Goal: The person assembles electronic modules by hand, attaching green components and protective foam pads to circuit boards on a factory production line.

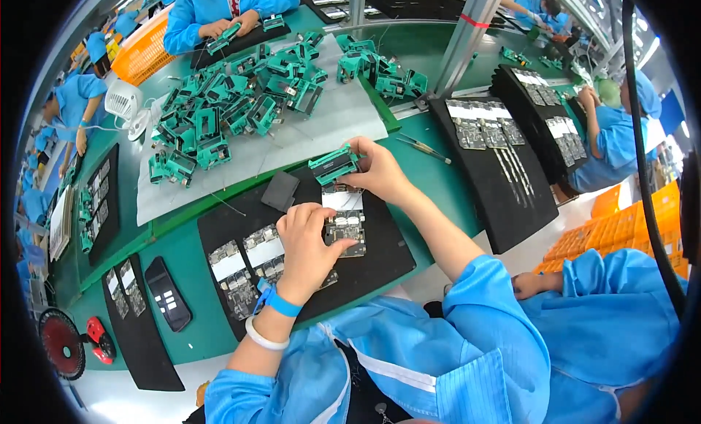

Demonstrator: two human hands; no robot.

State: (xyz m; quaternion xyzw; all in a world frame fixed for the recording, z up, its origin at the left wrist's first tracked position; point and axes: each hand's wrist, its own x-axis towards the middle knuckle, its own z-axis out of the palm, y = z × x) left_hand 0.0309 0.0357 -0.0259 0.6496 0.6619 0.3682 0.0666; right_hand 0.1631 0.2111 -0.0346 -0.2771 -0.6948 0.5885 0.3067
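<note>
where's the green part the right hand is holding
In the head view the green part is just above centre, pinched by the right hand over the top edge of the black mat, above the circuit board under the left hand.

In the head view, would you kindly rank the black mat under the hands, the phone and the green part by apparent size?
1. black mat
2. phone
3. green part, in the right hand; close to the phone, so unsure.

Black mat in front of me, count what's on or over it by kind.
Circuit boards: 4, one partly under the left hand
Grey square pad: 1
Green part in the right hand: 1
Total: 6
</note>
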